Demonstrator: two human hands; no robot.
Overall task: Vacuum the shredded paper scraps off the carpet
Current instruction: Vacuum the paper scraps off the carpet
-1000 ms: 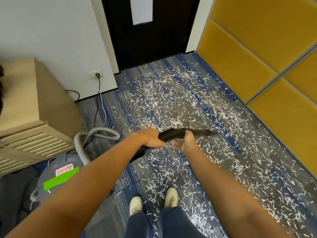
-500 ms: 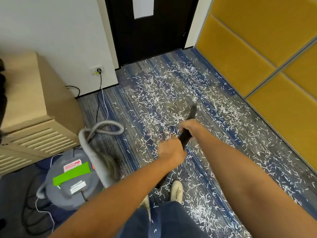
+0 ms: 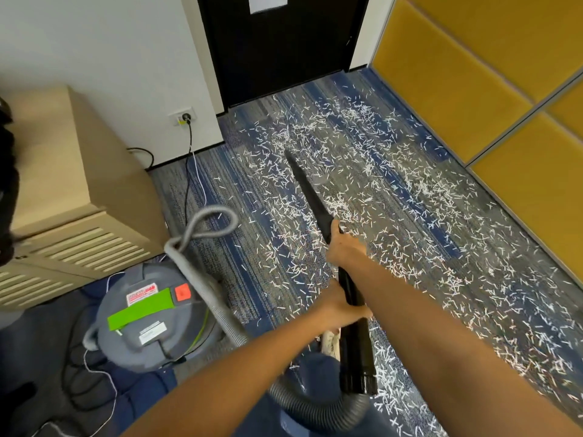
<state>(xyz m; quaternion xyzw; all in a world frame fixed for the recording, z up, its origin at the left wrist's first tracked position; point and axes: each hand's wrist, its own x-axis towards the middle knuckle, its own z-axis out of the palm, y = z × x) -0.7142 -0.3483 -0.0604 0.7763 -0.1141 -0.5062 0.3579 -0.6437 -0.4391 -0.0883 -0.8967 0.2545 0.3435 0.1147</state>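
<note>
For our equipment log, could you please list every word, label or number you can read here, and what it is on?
None can be read.
Red-and-white label on the vacuum: too blurred.
White label on the vacuum: too small.
White sheet on the door: no text visible.
Wand: no markings show.

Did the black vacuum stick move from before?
Yes. The black wand swung left, from pointing toward the yellow wall to pointing toward the black door.

Nozzle (image 3: 308,190) now forward, toward door (image 3: 277,42)
</note>
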